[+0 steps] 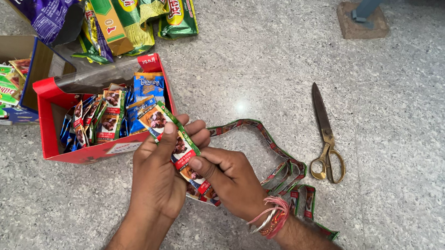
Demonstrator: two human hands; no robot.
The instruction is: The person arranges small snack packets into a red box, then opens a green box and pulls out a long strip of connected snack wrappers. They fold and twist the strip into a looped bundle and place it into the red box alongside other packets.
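Both of your hands meet over a speckled grey stone floor (396,102), near its lower middle, and together they grip one end of a long strip of small sachets (180,147). Your left hand (160,173) is closed on the strip from above, thumb pressed on a sachet. Your right hand (228,179), wearing red and pink threads at the wrist, pinches the same strip just below, fingers curled around it.

The strip is a chain of joined little packets, each with a green and red border and a brown picture in the middle. Its free length trails off to the right of your hands, loops across the floor, and folds back on itself in a loose heap near your right forearm. Whether the packets in that heap are all one unbroken chain is hard to tell.

Just left of your hands stands an open red cardboard box (50,126). It is packed with upright sachets, some like those on the strip and some blue. The held end of the strip reaches over the box's right edge.

At the left edge of the floor sits a second box (37,66), brown and blue, holding flat green and white packets. Toward the top left lie several larger foil bags (131,4) in green, purple and red. A pair of scissors (326,137) with brass handles lies closed to the right of the strip, well apart from your hands.
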